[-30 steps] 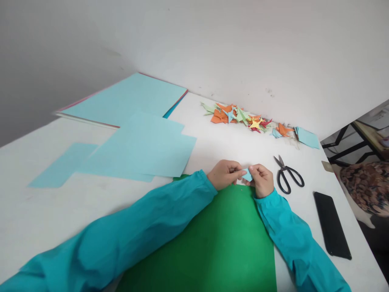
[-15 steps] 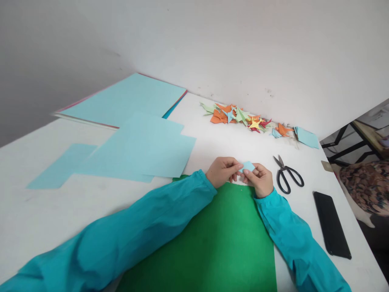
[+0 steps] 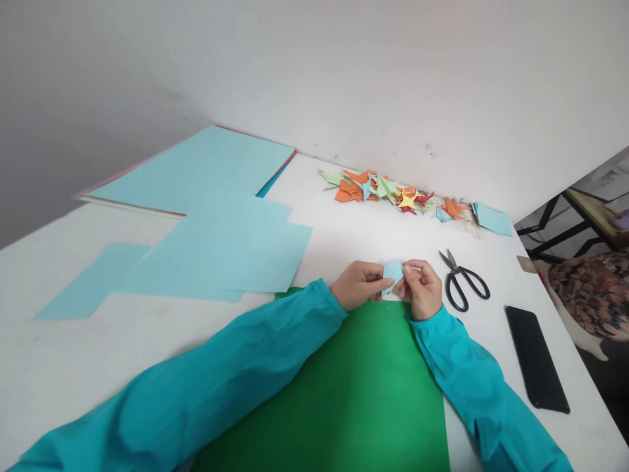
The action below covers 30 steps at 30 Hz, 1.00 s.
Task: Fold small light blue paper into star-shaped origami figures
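At the far left of the counter [image 3: 59, 373] we see a narrow light-blue sheet [image 3: 88, 285], partly under two larger overlapping blue sheets [image 3: 221, 255]. Behind them is a stack of big sheets [image 3: 206, 167], blue on top, with red and darker blue edges showing. A green sheet [image 3: 344, 387] lies in front of us, between our teal sleeves.

Our left hand [image 3: 360, 285] grips a small folded blue paper [image 3: 392, 270] between thumb and fingers; beyond it, by the wall, sits a row of colourful folded paper shapes [image 3: 378, 190]. The small paper is held up just past the green sheet's far edge. Half a second ago it pointed toward the right between our fingers; now it stands more upright and shows a taller face. Our right hand [image 3: 421, 287] has shifted its fingertips to pinch the paper's right edge.

Further right, the black-handled scissors [image 3: 464, 275], a pile of blue squares [image 3: 493, 219] and a flat black object [image 3: 536, 357] have stayed put.
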{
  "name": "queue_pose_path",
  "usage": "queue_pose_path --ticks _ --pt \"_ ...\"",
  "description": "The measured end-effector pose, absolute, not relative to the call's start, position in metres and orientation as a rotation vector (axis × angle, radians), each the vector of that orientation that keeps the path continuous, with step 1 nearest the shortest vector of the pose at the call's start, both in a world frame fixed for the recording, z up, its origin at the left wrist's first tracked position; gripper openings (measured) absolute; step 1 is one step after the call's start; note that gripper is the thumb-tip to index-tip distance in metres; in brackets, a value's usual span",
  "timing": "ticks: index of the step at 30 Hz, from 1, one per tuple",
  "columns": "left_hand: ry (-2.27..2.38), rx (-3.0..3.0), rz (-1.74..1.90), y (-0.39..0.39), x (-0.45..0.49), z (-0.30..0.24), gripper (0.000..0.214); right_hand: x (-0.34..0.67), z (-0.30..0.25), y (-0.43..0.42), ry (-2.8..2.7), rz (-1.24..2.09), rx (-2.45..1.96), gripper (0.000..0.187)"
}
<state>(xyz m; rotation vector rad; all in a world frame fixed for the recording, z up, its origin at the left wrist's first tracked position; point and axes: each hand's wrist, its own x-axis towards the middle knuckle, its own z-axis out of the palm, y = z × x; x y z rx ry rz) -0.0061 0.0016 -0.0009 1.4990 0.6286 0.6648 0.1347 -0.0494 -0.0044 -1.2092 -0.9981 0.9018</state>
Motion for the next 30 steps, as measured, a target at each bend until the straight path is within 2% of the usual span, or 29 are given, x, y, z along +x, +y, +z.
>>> queue_pose_path --ticks 5,18,30 --pt "0.663 1.444 0.698 0.0018 -0.0066 0.0024 0.026 0.1297 -0.0041 -0.0535 -1.136 0.815 -1.176 0.016" --pt "0.649 1.457 0.711 0.0013 -0.0061 -0.0006 0.022 0.1313 -0.0065 -0.0517 -1.094 0.923 -1.244 0.023" --pt "0.685 1.445 0.66 0.0026 -0.0083 0.001 0.031 0.1324 -0.0083 -0.0506 -1.116 0.946 -1.231 0.024"
